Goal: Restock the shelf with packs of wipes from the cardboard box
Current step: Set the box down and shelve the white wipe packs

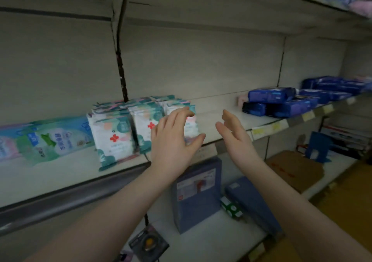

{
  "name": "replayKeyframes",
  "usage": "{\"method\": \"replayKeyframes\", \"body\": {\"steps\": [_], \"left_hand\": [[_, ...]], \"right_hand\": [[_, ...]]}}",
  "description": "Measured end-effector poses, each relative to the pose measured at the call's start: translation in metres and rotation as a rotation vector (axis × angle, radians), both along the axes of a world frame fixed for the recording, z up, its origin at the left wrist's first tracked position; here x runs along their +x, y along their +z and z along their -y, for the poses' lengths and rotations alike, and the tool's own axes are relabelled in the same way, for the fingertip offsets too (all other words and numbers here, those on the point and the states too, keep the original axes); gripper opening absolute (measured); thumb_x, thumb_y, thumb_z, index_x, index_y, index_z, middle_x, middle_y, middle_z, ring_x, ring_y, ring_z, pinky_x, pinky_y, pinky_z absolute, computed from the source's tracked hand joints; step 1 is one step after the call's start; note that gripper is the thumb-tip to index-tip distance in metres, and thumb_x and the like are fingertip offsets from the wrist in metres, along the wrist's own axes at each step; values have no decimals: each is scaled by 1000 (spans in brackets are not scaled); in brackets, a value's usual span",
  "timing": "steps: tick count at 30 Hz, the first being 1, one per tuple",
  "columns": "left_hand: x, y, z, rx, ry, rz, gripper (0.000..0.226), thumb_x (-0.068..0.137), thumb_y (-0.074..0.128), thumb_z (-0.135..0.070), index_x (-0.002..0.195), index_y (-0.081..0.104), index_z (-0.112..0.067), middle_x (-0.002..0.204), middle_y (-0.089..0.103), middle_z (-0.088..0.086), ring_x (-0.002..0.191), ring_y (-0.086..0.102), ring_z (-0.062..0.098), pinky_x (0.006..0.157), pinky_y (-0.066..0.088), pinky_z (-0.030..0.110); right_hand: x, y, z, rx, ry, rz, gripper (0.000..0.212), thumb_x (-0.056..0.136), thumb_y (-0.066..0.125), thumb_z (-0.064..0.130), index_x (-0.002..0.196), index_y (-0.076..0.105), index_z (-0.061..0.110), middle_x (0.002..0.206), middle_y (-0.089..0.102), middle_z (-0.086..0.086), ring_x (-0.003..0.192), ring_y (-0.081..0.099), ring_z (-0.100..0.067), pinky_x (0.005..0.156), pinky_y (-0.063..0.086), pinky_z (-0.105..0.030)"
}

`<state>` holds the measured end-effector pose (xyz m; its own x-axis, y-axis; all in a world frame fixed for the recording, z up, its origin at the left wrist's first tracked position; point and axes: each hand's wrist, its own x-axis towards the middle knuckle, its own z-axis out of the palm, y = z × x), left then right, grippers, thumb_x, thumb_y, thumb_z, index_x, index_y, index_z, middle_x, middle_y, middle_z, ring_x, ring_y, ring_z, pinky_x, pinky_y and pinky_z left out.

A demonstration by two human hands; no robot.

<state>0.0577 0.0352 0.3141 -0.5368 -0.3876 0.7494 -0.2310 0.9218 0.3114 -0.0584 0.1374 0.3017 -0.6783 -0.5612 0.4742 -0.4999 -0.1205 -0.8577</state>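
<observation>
Several white-and-teal packs of wipes (112,128) with red crosses stand in rows on the white shelf (221,124). My left hand (173,141) hovers in front of the rightmost row, fingers curled and apart, thumb under a pack's lower corner; I cannot tell whether it touches. Just to the right, above the bare stretch of shelf, my right hand (233,133) is held flat and open with its palm facing left and nothing in it. The cardboard box is not in view.
Larger green-and-blue wipe packs (50,139) lie at the shelf's left. Dark blue packs (281,102) are stacked at its right. The lower shelf holds blue boxes (197,193), a blue bookend (320,147) and flat brown cardboard (296,169). Another shelf hangs overhead.
</observation>
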Motion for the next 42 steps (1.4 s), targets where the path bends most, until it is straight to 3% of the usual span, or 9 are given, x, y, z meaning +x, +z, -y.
{"method": "replayKeyframes", "body": {"steps": [6,12,16,21,26,32,37,42], "left_hand": [[-17,-36,-73,158,-284,-44,54,82,43,-56,127,47,-27,131,50,-9,123,44,11,102,37,38],[-38,-96,-164,287,-476,75,50,87,46,-51,131,45,-27,135,47,-10,127,40,7,106,36,40],[-52,-141,-219,426,-591,117,46,88,44,-51,128,47,-28,132,50,-11,125,43,5,105,37,37],[-59,-200,-277,582,-698,187,40,88,42,-51,124,44,-36,125,48,-18,118,42,-3,101,37,24],[-39,-277,-330,946,-668,401,33,94,52,-29,127,46,-28,127,48,-13,120,44,4,98,37,23],[-22,-358,-365,1209,-584,633,16,94,53,-25,110,54,-26,104,57,-15,100,54,4,81,45,17],[-8,-414,-383,1174,-587,858,13,92,56,-12,102,56,-20,106,61,-2,103,58,13,81,46,18],[-17,-446,-393,934,-542,1049,20,92,51,-7,109,57,-15,109,60,3,102,56,18,84,46,26]], "right_hand": [[8,-32,-80,-10,-89,-14,54,97,42,34,146,21,27,151,29,2,138,28,-9,108,26,-25],[8,-93,-175,111,-219,-53,58,94,43,41,146,24,23,151,31,5,138,30,-7,115,30,-40],[11,-135,-230,134,-305,56,54,95,44,40,144,28,24,148,36,7,136,33,-6,113,33,-38],[18,-195,-291,179,-479,163,46,96,45,36,139,36,20,134,45,5,124,42,-6,98,35,-17],[26,-265,-342,212,-545,420,36,99,41,29,133,41,18,131,50,1,122,48,-11,102,40,-27],[46,-337,-379,323,-595,644,33,99,42,29,130,43,18,112,53,10,103,54,-8,80,43,-15],[62,-391,-398,510,-652,694,17,97,48,18,113,51,15,104,57,2,89,55,-11,65,40,-11],[70,-433,-405,902,-576,626,23,93,50,9,116,54,7,111,63,-13,96,61,-26,79,50,-31]]}}
